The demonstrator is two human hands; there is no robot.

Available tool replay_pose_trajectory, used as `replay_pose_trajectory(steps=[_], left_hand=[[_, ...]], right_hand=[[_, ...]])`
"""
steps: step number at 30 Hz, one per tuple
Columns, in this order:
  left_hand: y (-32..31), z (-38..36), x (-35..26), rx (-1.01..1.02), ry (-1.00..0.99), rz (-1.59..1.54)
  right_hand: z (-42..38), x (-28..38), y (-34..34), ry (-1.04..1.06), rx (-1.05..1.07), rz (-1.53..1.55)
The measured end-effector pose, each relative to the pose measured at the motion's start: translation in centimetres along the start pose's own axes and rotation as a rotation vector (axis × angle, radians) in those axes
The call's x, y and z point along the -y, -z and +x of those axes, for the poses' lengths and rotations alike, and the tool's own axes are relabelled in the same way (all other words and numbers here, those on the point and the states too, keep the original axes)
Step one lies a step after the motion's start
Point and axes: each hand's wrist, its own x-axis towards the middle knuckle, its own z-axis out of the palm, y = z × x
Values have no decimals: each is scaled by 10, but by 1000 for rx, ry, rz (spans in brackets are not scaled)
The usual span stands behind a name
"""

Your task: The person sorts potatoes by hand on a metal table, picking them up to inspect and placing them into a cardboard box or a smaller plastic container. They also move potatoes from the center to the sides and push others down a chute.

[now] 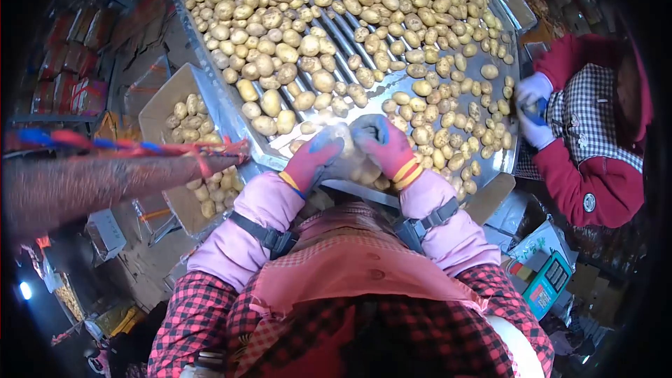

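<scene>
My left hand, in a pink glove with blue-grey fingertips, is closed at the front edge of the metal sorting table. Close beside it, my right hand wears a matching glove with a yellow cuff, its fingers curled in. Between the two hands is a hazy, see-through plastic bag, its edges blurred, and both hands seem to grip it. Potatoes show through or just behind it. Loose potatoes lie right beyond my fingers on the table.
Many potatoes cover the table's slatted rollers. A cardboard box of potatoes stands at the left, below a rope-wrapped pole. On the right, a co-worker in white gloves works at the table's edge. A teal device sits lower right.
</scene>
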Motion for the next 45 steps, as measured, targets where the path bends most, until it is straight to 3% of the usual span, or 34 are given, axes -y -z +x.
replay_pose_trajectory(steps=[1, 4, 6, 7, 8, 10, 11, 12, 14, 16, 17, 18, 21, 23, 24, 26, 27, 28, 29, 30, 31, 33, 34, 36, 40, 44, 45], left_hand=[[1, -8, -7, 74, 106, -162], [13, -26, 2, 113, -92, -111], [15, -40, 2, 167, -46, -107], [24, -46, 8, 196, -16, -138], [31, -60, 5, 215, 17, -192], [44, -92, -4, 218, 96, -263], [50, -109, -8, 202, 142, -281], [57, -127, -10, 160, 203, -238], [116, -146, 24, 189, -221, 520], [139, -167, -1, 157, -308, 1099], [143, -177, -42, 101, -179, 1297], [165, -177, -66, -34, -189, 1331], [282, -149, -113, -601, -638, 895], [346, -140, -126, -750, -795, 883], [369, -134, -130, -802, -836, 901], [357, -103, -82, -517, -796, 1103], [281, -118, -74, -371, -488, 347], [197, -136, -69, -458, -276, -496], [202, -146, -33, -112, -204, -348], [125, -149, -34, -392, -44, -136], [162, -145, -5, 65, 180, -199], [132, -133, 5, 130, 321, -117], [124, -124, 12, 195, 341, -142], [90, -112, 3, 135, 369, -47], [69, -66, -2, 121, 347, 29], [67, -14, 9, -41, 384, -6], [66, 1, 13, -94, 360, -58]], right_hand=[[-2, 3, -1, 56, -94, -73], [-5, -7, 14, -27, -244, 1], [-16, -9, 20, -2, -259, -106], [-17, -22, 24, 175, -193, -200], [-18, -38, 26, 198, -157, -379], [-35, -27, 4, 69, -89, -221], [-42, -39, 4, 106, -50, -316], [-51, -37, -3, -9, -37, -219], [-68, -33, -11, -79, -28, -285], [-86, -33, -12, -187, -38, -274], [-89, -59, -5, -89, -55, -277], [-92, -65, -3, -101, -61, -254], [-100, -59, -8, -89, -59, -298], [-109, -35, -13, -38, -66, -487], [-109, -88, -2, -31, -91, -387], [-130, -56, -5, -32, -74, -437], [-141, -39, -7, -32, -66, -462], [-148, -30, -3, -164, -35, -477], [-160, -43, 4, -95, -79, -559], [-166, -58, 11, -21, -110, -640], [-173, -58, 16, -101, -150, -584], [-180, -55, 29, -261, -215, -467], [-178, -60, 34, -218, -286, -514], [-163, -68, 39, -130, -422, -599], [-119, -59, 41, -12, -385, -598], [-68, -70, 70, 5, -264, -536], [-56, -73, 81, -84, -379, -466]])
